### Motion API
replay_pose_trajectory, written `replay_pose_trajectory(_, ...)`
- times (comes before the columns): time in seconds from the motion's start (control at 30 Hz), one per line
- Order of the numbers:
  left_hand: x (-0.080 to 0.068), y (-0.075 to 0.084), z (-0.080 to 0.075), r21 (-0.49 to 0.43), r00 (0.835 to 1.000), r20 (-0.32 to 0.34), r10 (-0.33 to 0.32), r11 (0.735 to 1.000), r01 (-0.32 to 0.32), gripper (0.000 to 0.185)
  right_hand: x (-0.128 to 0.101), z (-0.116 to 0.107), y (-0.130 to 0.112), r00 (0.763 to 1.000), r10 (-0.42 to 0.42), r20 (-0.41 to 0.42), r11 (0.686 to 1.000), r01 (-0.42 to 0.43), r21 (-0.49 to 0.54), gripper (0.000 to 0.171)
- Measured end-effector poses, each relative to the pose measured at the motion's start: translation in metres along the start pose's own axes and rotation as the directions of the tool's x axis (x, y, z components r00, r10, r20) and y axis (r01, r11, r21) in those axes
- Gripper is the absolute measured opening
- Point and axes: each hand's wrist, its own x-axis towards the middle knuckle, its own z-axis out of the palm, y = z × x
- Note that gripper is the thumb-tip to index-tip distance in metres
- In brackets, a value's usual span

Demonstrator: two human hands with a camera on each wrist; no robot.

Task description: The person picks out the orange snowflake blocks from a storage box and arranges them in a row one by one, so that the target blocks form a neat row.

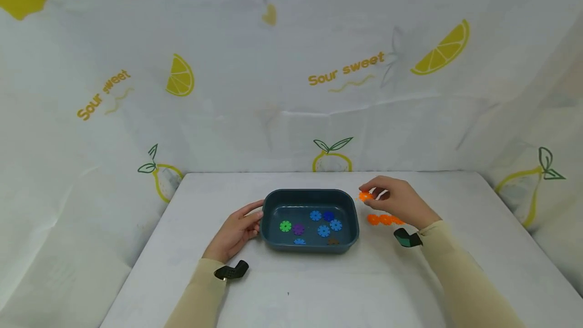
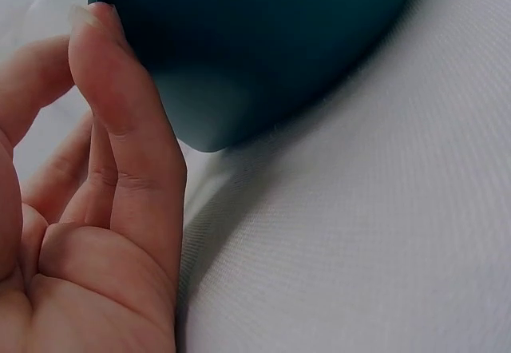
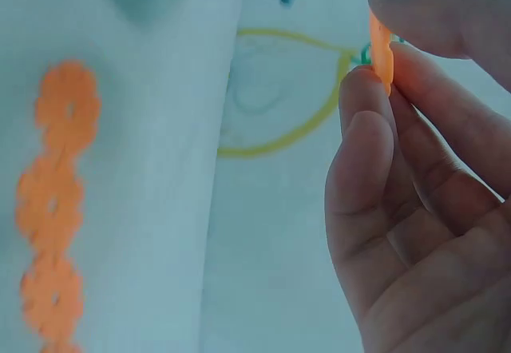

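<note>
My left hand (image 1: 234, 232) is at the left end of a dark teal tray (image 1: 309, 248), its bent fingers and thumb holding the rim. In the left wrist view, a fingertip (image 2: 100, 37) meets the tray's wall. Beyond the tray's right end, my right hand (image 1: 396, 199) pinches an orange snowflake disc (image 3: 382, 53) between thumb and fingers, edge-on in the right wrist view and raised off the table. Below that hand lies a row of joined orange snowflake discs (image 1: 385, 219), seen as a chain in the right wrist view.
Inside the tray lie loose discs: a green disc (image 1: 285, 226), a purple disc (image 1: 298, 229), a brown disc (image 1: 333, 241) and several blue discs (image 1: 324, 231). A white table (image 1: 291, 287) carries everything. Behind it hangs a lemon-printed cloth (image 1: 227, 130).
</note>
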Motion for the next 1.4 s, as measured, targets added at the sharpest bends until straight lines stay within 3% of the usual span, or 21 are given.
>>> replay_pose_trajectory(0.33,-0.002,0.000,0.001,-0.001,1.000,0.005,-0.014,1.000,0.014,0.060,-0.047,-0.026,0.046,0.987,0.127,-0.095,0.991,-0.130,-0.026,0.033)
replay_pose_trajectory(0.63,-0.003,-0.001,-0.003,-0.017,1.000,0.017,-0.023,1.000,0.023,0.061,-0.073,-0.042,0.080,0.967,0.195,-0.165,0.973,-0.212,-0.094,0.036)
replay_pose_trajectory(1.1,-0.004,0.005,0.001,-0.017,1.000,-0.003,-0.026,1.000,0.025,0.059,-0.091,-0.050,0.113,0.943,0.264,-0.203,0.946,-0.294,-0.138,0.042)
replay_pose_trajectory(1.4,-0.003,0.001,0.000,-0.032,0.999,0.009,-0.041,0.999,0.041,0.062,-0.093,-0.050,0.121,0.928,0.343,-0.147,0.922,-0.362,-0.139,0.039)
